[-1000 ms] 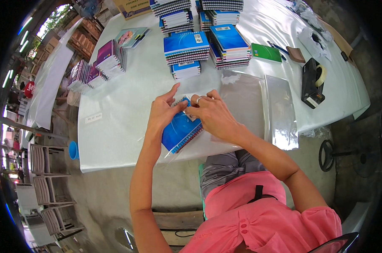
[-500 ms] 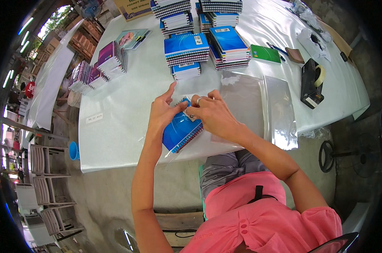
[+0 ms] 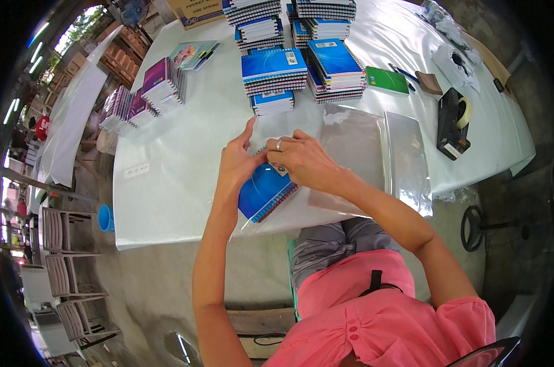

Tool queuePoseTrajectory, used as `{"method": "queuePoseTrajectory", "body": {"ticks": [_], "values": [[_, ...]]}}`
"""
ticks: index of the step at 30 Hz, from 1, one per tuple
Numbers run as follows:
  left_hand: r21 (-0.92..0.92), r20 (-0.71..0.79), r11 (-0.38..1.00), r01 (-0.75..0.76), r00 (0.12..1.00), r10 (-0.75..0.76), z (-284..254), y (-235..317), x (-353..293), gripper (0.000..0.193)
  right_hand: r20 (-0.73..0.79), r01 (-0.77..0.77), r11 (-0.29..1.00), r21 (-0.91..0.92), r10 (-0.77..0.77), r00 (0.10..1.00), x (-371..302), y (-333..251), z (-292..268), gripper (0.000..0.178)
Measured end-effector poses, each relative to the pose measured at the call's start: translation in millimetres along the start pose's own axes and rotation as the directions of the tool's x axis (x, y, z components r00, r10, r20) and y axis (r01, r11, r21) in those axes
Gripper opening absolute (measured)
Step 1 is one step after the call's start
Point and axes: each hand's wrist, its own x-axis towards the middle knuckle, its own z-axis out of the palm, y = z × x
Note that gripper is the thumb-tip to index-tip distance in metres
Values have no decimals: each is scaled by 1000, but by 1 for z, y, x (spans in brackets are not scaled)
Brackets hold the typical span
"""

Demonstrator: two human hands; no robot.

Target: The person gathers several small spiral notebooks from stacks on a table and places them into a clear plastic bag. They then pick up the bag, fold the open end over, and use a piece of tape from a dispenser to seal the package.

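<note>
Near the table's front edge, a small bundle of blue spiral notebooks (image 3: 260,192) lies tilted in a clear plastic wrapper (image 3: 248,229). My left hand (image 3: 241,160) grips its upper left side, thumb pressed on top and index finger pointing away from me. From the right, my right hand (image 3: 302,161), with a ring on one finger, reaches over the bundle's far end. Its fingers are bent and pinched together beside my left thumb, apparently on the wrapper; the fingertips are partly hidden. Clear plastic sheets (image 3: 352,147) lie right of the bundle, under my right forearm.
Tall stacks of blue spiral notebooks (image 3: 274,67) stand at the far middle, with purple notebooks (image 3: 160,82) to their left. On the right are a green notebook (image 3: 387,80), pens (image 3: 405,74) and a black tape dispenser (image 3: 449,125). A cardboard box (image 3: 197,12) sits at the back.
My right hand has shifted slightly left and away from me, its fingers now closer to my left thumb. The bundle stays almost in place.
</note>
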Motion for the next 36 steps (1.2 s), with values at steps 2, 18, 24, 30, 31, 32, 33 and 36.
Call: {"method": "queuePoseTrajectory", "body": {"ticks": [2, 18, 24, 30, 31, 32, 33, 36], "values": [[-10, -9, 1000, -26, 1000, 25, 0, -3, 0, 88, -7, 28, 999, -25, -28, 1000, 2, 1, 3, 21], [-30, -34, 999, -45, 998, 44, -1, 12, -10, 90, -97, -148, 832, 534, 234, 967, -18, 12, 15, 14], [17, 2, 1000, -15, 1000, 15, -1, 9, -7, 89, -58, -143, 734, 663, 241, 969, -13, 27, 1, 13], [44, -4, 998, -41, 999, 42, -1, 5, -6, 90, -75, -1, 893, 450, 39, 996, -7, 25, 2, 14], [60, -3, 998, -31, 1000, 31, -1, 6, -6, 90, -77, -1, 894, 449, 39, 996, -7, 27, 2, 14], [78, -2, 997, -22, 1000, 23, -1, 8, -7, 89, -48, -33, 865, 500, 66, 997, -7, 28, 2, 15], [80, -1, 996, -26, 1000, 26, -1, 9, -7, 89, -18, -66, 833, 549, 90, 996, -6, 29, 1, 15], [67, -2, 997, -26, 1000, 26, -2, 11, -9, 89, -19, -82, 581, 810, 165, 986, -8, 32, 10, 15]]}}
